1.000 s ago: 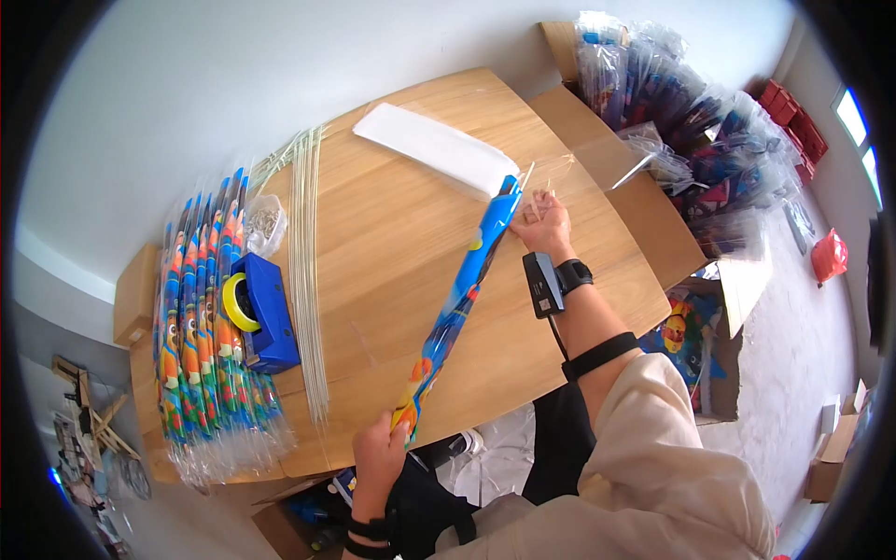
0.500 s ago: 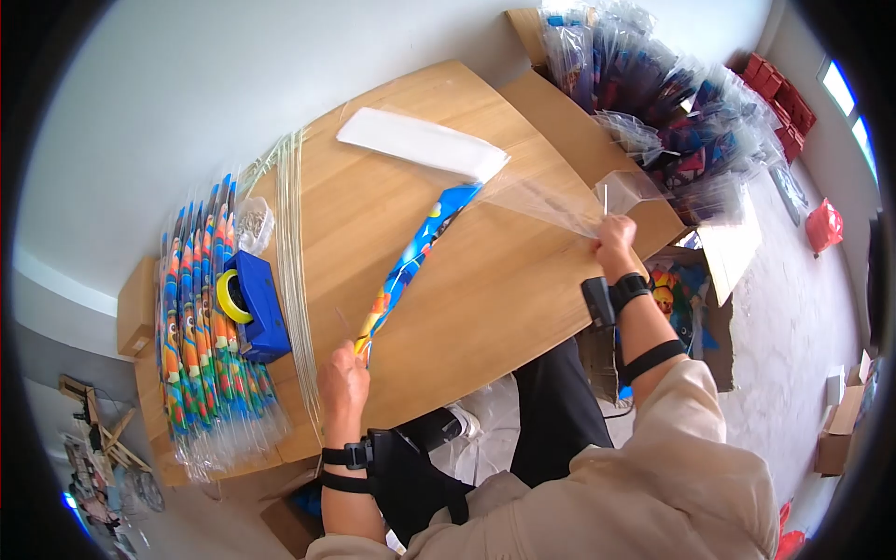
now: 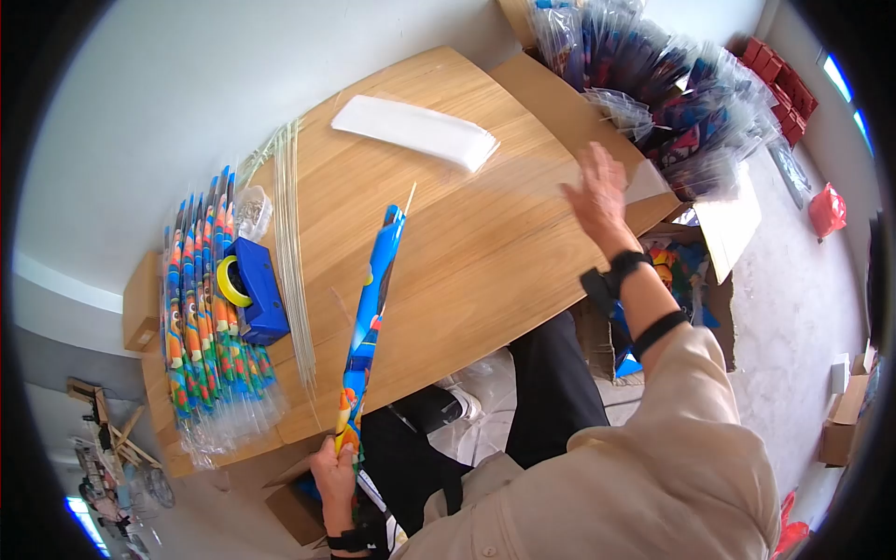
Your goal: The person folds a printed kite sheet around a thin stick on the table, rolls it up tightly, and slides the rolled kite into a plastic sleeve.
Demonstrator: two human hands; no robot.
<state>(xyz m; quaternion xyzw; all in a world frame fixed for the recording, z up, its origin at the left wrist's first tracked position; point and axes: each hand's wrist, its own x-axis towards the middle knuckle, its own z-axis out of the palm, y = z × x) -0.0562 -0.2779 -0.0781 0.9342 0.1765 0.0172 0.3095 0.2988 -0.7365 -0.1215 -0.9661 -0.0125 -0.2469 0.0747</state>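
Note:
My left hand (image 3: 333, 474) is closed around the lower end of a rolled colourful printed sheet (image 3: 366, 322), mostly blue with orange and yellow. The roll stands tilted over the table's front edge, a thin pale stick poking out of its top. My right hand (image 3: 597, 191) is open, fingers spread, above the table's right edge. A faint, smeared clear plastic strip lies between it and the stack of white plastic sleeves (image 3: 415, 131); whether they touch, I cannot tell.
On the wooden table (image 3: 448, 271) lie several bagged printed rolls (image 3: 201, 308), a blue tape dispenser (image 3: 257, 289) with yellow tape, and a bundle of thin sticks (image 3: 291, 252). Boxes at the right hold many bagged items (image 3: 663, 103) and colourful pieces (image 3: 677, 271).
My left hand has drawn the roll down towards me, away from the sleeve stack, baring its stick. My right hand has let go of the clear plastic sleeve, opened and moved slightly up.

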